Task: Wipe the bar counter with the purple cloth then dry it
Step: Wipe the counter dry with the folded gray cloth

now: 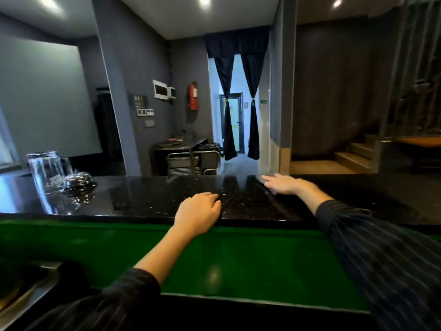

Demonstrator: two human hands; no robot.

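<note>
Head view: the black speckled desk (148, 199) lies under both hands.
Left hand (198, 212): rests on the desk's near edge, fingers loosely bent, holding nothing.
Right hand (282, 183): flat on the desk, fingers straight, released; beyond and right of the other hand.
Left of both hands: glass jugs (46, 172) and a metal dome (77, 179) on the desk.
Below the hands: green ledge (238, 259).
</note>
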